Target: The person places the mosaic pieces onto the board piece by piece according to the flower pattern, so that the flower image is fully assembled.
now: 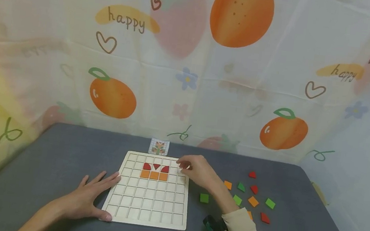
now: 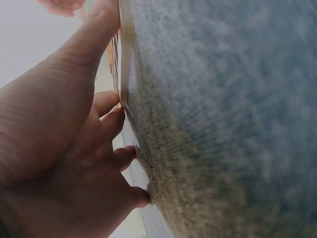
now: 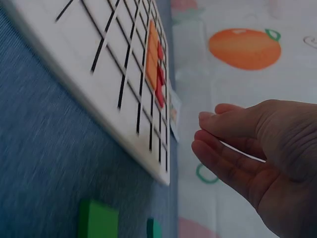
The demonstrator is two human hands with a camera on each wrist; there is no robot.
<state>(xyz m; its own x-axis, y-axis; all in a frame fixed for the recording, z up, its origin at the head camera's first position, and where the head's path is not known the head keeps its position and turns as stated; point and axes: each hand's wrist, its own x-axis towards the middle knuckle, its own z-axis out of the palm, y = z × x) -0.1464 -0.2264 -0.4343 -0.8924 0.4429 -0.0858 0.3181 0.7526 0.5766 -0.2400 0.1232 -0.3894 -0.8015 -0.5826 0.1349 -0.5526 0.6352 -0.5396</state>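
A white grid board (image 1: pixel 151 204) lies on the dark table. My left hand (image 1: pixel 86 197) has its fingers spread along the board's left edge, with the thumb at the near left corner. Three orange squares (image 1: pixel 154 175) sit side by side in the grid. Directly behind them are a red triangle (image 1: pixel 156 166) and two red round-edged pieces (image 1: pixel 165 169). Over the board's far right corner hovers my right hand (image 1: pixel 200 171), its fingers loosely bent. In the right wrist view nothing shows between that thumb and fingers (image 3: pixel 213 148).
Loose red, orange and green pieces lie right of the board, among them a green square (image 1: pixel 204 198) and an orange square (image 1: pixel 253 201). A small pattern card (image 1: pixel 159 147) lies behind the board. A printed curtain (image 1: pixel 183 103) hangs behind the table (image 1: pixel 73 152).
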